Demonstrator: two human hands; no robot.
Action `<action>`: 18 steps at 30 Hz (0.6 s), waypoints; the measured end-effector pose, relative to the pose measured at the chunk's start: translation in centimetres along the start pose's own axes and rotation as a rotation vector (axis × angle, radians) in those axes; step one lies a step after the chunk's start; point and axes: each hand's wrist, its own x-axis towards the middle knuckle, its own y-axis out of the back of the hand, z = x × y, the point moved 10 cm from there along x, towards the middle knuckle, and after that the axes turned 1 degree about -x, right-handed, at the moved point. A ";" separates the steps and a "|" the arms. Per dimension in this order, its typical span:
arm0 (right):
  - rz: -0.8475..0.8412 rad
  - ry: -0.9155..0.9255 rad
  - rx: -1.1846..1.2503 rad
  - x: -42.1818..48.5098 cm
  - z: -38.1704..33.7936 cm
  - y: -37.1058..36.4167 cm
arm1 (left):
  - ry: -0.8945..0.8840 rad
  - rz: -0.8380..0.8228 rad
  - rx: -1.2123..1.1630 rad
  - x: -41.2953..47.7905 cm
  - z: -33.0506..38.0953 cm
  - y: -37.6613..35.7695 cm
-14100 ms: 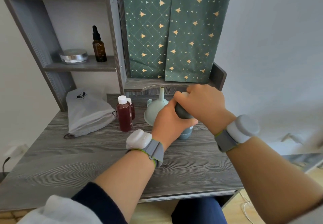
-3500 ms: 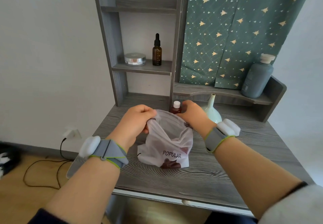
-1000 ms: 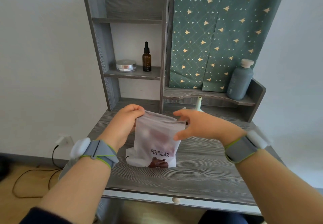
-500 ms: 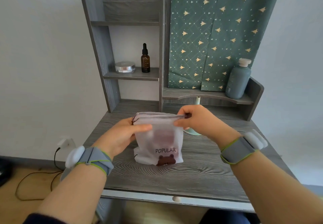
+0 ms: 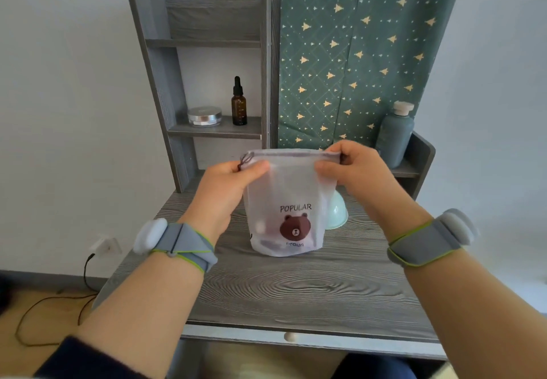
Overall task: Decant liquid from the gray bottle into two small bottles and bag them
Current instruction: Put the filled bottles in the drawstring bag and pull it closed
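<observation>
Left hand [image 5: 228, 183] and right hand [image 5: 352, 171] pinch bag [image 5: 288, 216] top corners; bag upright on worktop [image 5: 296, 284], hiding funnel [image 5: 337, 216] at 2 o'clock; gray bottle [image 5: 395, 136] on shelf beyond.

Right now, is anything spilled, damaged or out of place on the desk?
No spill shows on the desk. Both hands hold the bag upright by its top edge. One oddity: the green patterned sheet behind looks torn at its top right corner.
</observation>
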 end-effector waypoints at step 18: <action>0.089 -0.053 0.123 -0.2 2.1 2.5 | 0.070 -0.060 -0.121 0.9 -0.9 -3.5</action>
